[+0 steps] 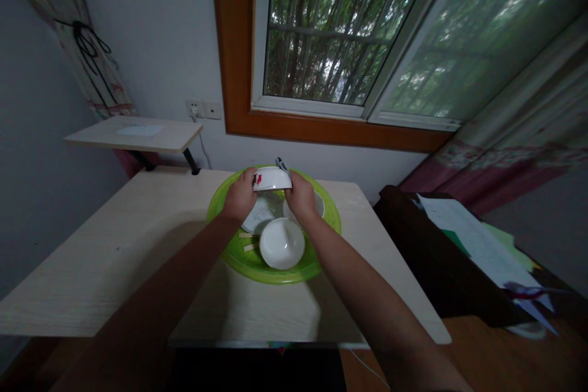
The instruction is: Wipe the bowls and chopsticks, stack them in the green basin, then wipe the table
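Above a round green basin (271,278), a white bowl (274,179) with a red mark on its side is held up between both hands. My left hand (241,196) grips the bowl's left edge. On its right edge my right hand (301,195) is closed. A small grey-blue piece (282,165), possibly cloth, sticks up by the right fingers; what holds it is hidden. Within the basin are another white bowl (282,244), a pale plate (263,213), light wooden sticks (250,247) like chopsticks, and a further white bowl (320,204) partly behind my right hand.
The basin stands on a light wooden table (151,245). A raised shelf (138,133) with a paper on it is at the back left. To the right, a dark piece of furniture (413,245) bears papers (478,242). Behind are a window (331,43) and wall sockets (203,109).
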`<action>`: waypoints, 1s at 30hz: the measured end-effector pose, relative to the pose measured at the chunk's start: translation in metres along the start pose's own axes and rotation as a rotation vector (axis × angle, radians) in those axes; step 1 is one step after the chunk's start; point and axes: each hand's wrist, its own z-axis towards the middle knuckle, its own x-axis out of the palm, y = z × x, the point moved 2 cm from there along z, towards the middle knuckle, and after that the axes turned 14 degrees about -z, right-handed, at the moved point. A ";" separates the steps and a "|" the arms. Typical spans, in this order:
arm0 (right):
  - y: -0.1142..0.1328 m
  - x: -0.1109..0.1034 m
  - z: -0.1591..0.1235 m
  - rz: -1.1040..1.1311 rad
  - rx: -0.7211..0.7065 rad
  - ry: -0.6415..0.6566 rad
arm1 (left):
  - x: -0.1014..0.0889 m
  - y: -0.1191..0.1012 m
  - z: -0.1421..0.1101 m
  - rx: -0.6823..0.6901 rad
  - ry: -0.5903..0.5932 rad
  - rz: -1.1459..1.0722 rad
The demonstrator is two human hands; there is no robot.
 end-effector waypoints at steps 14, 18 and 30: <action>-0.008 0.012 0.001 0.207 0.168 -0.021 | 0.005 0.012 0.006 0.046 -0.041 -0.162; -0.011 0.021 0.002 0.306 0.218 -0.022 | 0.011 0.018 0.007 -0.062 0.019 -0.412; -0.004 0.007 0.003 0.202 0.060 -0.087 | 0.015 0.024 0.006 -0.149 0.106 -0.770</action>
